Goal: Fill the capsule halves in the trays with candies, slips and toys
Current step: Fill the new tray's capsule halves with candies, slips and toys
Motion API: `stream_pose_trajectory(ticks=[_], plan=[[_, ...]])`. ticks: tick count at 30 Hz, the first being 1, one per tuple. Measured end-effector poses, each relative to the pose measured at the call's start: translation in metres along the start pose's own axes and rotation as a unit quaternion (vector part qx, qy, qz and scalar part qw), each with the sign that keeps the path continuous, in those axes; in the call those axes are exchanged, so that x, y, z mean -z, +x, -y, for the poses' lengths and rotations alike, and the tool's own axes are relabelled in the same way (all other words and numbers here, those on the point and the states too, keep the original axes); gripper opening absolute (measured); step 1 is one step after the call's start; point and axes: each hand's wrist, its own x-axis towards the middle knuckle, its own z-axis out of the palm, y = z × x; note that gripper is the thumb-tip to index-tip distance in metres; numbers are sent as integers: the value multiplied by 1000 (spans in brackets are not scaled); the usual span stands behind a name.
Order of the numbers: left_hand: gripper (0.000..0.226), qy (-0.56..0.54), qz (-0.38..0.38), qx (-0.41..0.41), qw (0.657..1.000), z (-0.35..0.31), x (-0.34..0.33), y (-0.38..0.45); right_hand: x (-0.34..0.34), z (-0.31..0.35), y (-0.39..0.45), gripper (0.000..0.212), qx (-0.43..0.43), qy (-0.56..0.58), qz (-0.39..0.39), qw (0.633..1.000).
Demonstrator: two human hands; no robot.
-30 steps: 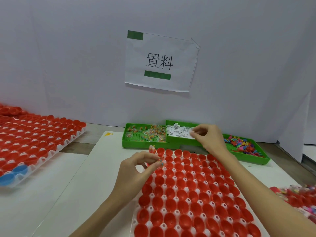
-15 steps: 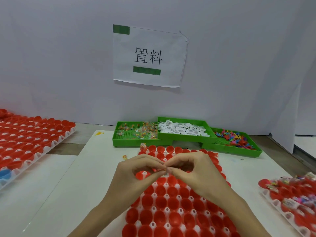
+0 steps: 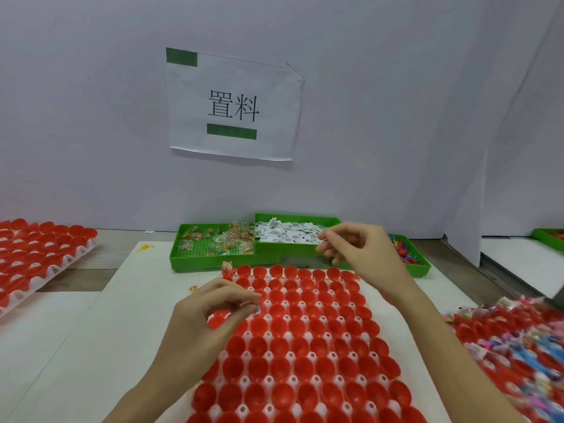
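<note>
Half a second ago my two hands met over the middle tray, fingertips together; now they are apart. My left hand [image 3: 213, 312] hangs over the far left part of the tray of red capsule halves [image 3: 305, 346], and its thumb and forefinger pinch a small slip [image 3: 254, 306], I think a paper one, though it is too small to be sure. My right hand [image 3: 360, 248] has gone back to the green bin of slips [image 3: 293, 236] at the far edge of the bench; its fingers are loosely curled over the papers and I cannot tell if they already hold one. I judge the right hand passed the slip to the left and now fetches the next one, so the left should drop its slip into a capsule half below it.

The work in this tray is only at its start: one wrapped candy [image 3: 227, 268] sits at the far left corner cup, and the other cups that I see look empty. The candy bin [image 3: 213, 245] stands left of the slips, touching it, and the toy bin [image 3: 409, 254] stands to the right, partly behind my hand.

The bench [image 3: 91, 346] is covered with white sheets. At its left edge lies another tray of red halves [image 3: 39, 251]; at the right edge is a filled tray [image 3: 512, 340], blurred. Behind is a white wall with a paper sign [image 3: 233, 105].
</note>
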Motion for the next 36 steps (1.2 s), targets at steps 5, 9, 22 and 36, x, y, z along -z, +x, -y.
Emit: stream_pose_trajectory(ticks=[5, 9, 22, 36], plan=[[23, 4, -3, 0, 1000, 5, 1, 0, 52, -73, 70, 14, -144, -161, -78, 973], [24, 6, -5, 10, 1000, 10, 3, 1, 83, -121, 85, 12, -190, -386, -24, 902], [21, 14, 1, 20, 1000, 11, 3, 2, 82, -136, 98, 15, -264, -376, 19, 888], [21, -12, 3, 44, 999, 6, 8, 2, 59, -112, 62, 18, -147, -156, -192, 958]])
